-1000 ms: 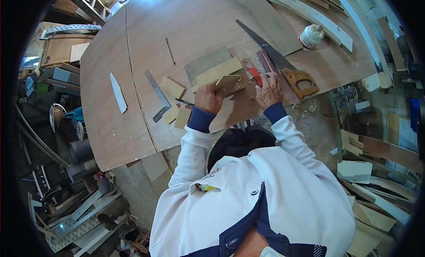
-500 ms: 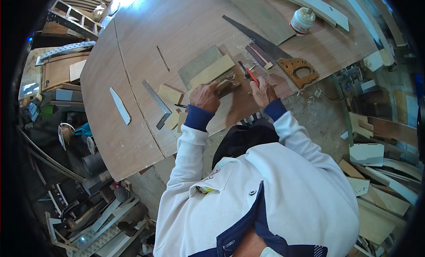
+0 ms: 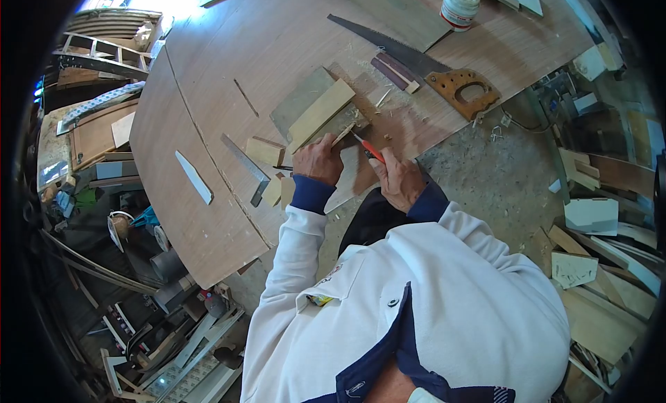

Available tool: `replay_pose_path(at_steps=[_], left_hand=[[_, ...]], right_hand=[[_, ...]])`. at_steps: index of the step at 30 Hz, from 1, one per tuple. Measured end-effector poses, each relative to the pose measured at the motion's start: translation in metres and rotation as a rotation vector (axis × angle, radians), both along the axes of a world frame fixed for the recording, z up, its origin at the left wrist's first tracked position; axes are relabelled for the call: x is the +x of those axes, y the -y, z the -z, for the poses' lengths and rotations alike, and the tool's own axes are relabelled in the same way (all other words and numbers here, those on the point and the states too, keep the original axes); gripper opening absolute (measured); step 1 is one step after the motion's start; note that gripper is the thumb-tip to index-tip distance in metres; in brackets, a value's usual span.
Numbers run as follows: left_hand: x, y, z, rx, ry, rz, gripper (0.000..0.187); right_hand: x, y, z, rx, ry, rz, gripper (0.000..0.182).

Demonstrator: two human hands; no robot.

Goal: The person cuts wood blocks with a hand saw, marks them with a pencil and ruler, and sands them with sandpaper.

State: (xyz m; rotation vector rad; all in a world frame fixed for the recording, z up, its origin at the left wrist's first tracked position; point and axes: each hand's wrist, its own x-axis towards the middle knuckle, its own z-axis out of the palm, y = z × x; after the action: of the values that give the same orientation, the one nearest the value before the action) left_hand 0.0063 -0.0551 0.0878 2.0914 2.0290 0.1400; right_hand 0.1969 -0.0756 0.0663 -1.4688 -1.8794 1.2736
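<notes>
My left hand (image 3: 318,161) is closed on a small wood piece (image 3: 343,134) near the table's front edge. In my right hand (image 3: 400,181) is a red-handled tool (image 3: 372,150), its dark tip close to that wood piece. A pale wooden strip (image 3: 322,115) lies just beyond my left hand, beside a grey-green board (image 3: 302,99). Left of that hand are a wood block (image 3: 264,152) and a metal square (image 3: 245,163). Wood shavings lie around the work spot.
A handsaw (image 3: 463,92) with a wooden handle lies at the right, beside dark wood strips (image 3: 394,72). Behind it stands a white jar (image 3: 459,7). A white pointed piece (image 3: 193,177) is at the left. Wood offcuts (image 3: 602,320) are piled on the floor at right.
My right hand has drawn back towards my body and slightly left, with the tool's tip now by the wood piece. The camera view has shifted a little.
</notes>
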Motion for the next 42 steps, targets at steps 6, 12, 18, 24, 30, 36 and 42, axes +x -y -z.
replay_pose_path(at_steps=[6,12,18,24,30,36,42], left_hand=[[0.003,0.001,0.002,0.029,-0.043,0.008,0.008],[0.004,0.002,0.002,0.051,-0.03,0.019,0.006],[0.004,0.001,0.002,0.08,-0.021,0.011,0.005],[0.003,0.007,0.005,0.054,-0.039,0.016,0.004],[0.0,0.006,0.006,0.048,-0.031,0.052,0.005],[-0.001,0.002,0.003,0.018,-0.058,0.032,0.006],[-0.001,-0.004,0.004,0.053,-0.041,0.012,0.008]], right_hand=[[0.001,-0.005,0.005,-0.074,0.212,-0.089,0.026],[0.003,-0.008,0.012,-0.027,0.212,-0.097,0.02],[-0.005,-0.006,0.013,-0.03,0.145,-0.095,0.023],[0.002,-0.004,0.009,0.004,0.12,-0.081,0.018],[0.001,-0.008,0.011,0.009,0.109,-0.085,0.018],[0.002,-0.008,-0.009,-0.094,0.136,-0.08,0.019],[0.003,-0.009,-0.014,-0.101,0.129,-0.08,0.018]])
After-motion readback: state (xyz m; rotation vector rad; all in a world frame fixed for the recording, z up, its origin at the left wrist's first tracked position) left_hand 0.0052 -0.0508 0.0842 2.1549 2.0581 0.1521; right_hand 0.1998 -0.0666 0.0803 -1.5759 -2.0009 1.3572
